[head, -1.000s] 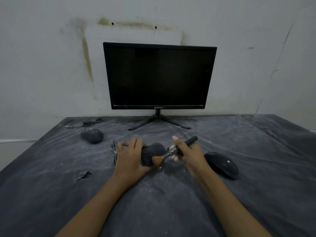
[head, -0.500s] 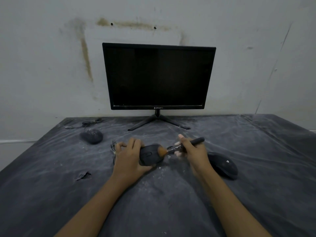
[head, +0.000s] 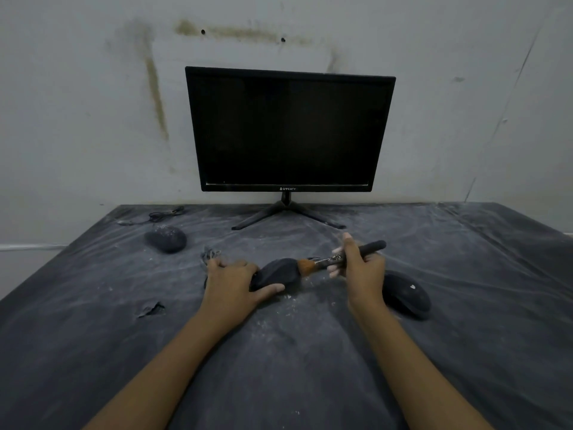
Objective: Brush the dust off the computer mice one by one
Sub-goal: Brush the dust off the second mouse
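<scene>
- gripping the middle mouse (head: 280,273) at its left end, the left hand (head: 231,282) has its fingers over the top and its thumb curled along the near side; the mouse sits near the middle of the dark table cover (head: 279,367), and i cannot tell whether it is lifted or resting.
- the right hand (head: 364,273) is wrapped tight round the black handle of the brush (head: 350,257), and the handle points right and away.
- the brush's orange bristles (head: 305,266) touch the right end of the middle mouse.
- the right mouse (head: 406,294) lies on the cover just beside the right wrist, with a small white mark on its top.
- the left mouse (head: 166,238), speckled with pale dust, lies well apart at the far left, with a coiled cable (head: 164,214) behind it.
- a dark monitor (head: 288,128) stands at the back against the stained wall (head: 77,119).
- pale dust streaks the cover, and a small tear (head: 152,308) shows left of the left forearm.
</scene>
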